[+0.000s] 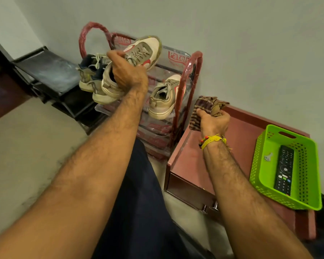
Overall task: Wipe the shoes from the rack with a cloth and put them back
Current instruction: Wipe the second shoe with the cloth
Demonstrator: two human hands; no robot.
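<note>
Currently: left hand (pixel 126 71) grips 1 beige sneaker (pixel 137 58) by its collar, lifted above the red rack (pixel 183 90), toe out, likely to expose its sides | right hand (pixel 213 119) clenches bunched striped cloth (pixel 206 107) beside the rack, ready for wiping | matching sneaker (pixel 165 98) and 1 darker pair (pixel 90 75) rest on the rack

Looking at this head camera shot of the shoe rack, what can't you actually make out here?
- Heel opening of the shoe held by the left hand: covered by its fingers.
- Lower shelves of the rack: hidden behind the left forearm and dark trouser leg.
- Most of the cloth: bunched in the right hand.
- Button labels on the remote in the green basket: too small.
- Dark shoes: partly behind the held shoe.
</note>
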